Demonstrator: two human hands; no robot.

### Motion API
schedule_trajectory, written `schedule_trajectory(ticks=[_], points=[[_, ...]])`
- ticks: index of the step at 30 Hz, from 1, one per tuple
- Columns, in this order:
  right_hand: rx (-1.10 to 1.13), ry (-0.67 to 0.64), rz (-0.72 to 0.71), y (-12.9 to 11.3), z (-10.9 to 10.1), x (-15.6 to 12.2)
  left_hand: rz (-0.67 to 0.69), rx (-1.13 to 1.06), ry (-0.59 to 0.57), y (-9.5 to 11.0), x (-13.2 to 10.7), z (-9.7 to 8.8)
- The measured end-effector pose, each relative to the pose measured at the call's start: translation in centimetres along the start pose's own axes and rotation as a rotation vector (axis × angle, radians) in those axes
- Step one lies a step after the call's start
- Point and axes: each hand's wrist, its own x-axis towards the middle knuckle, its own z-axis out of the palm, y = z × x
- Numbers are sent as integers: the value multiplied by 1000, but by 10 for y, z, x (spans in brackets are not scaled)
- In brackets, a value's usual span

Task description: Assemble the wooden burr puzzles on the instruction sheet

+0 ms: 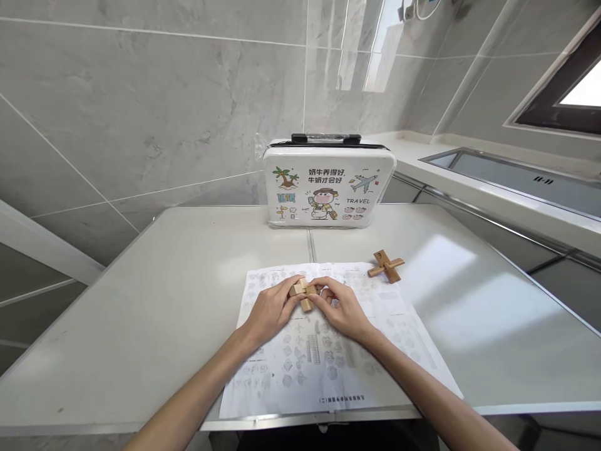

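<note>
Between my two hands is a small wooden burr puzzle [306, 304] of light, interlocked blocks, over the upper middle of a printed sheet. My left hand [276, 307] pinches its left side between thumb and fingers. On the opposite side, the thumb and fingers of my right hand [342, 307] close on it, hiding part of the blocks. The instruction sheet [291, 401] lies under both hands, covered with small puzzle diagrams. A second wooden puzzle [385, 266], darker brown and cross-shaped, rests at the sheet's upper right corner, touched by neither hand.
The white folding table [188, 269] has a seam down its middle. At its back stands a white carry case [300, 178] with cartoon prints and a black handle. A grey tiled wall [164, 94] rises behind, and a counter [498, 175] runs along the right.
</note>
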Motion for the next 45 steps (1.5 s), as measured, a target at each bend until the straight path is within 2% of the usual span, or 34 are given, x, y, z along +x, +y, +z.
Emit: schedule_trajectory(ticks=[8, 17, 25, 30, 33, 40, 45], points=[[20, -10, 36, -3, -1, 1, -79, -4, -104, 7, -1, -4], [75, -5, 9, -3, -2, 0, -83, -34, -134, 8, -1, -2], [285, -13, 200, 0, -5, 3, -146, -229, -147, 12, -3, -1], [255, -157, 212, -2, -6, 5, -141, -410, -89, 10, -2, 0], [291, -193, 207, -5, -6, 4, -141, -474, -81, 9, -1, 0], [494, -297, 275, -4, -7, 3, -39, -325, -86, 11, -1, -4], [620, -416, 337, -3, -8, 3, 64, -265, -39, 11, -3, -2]])
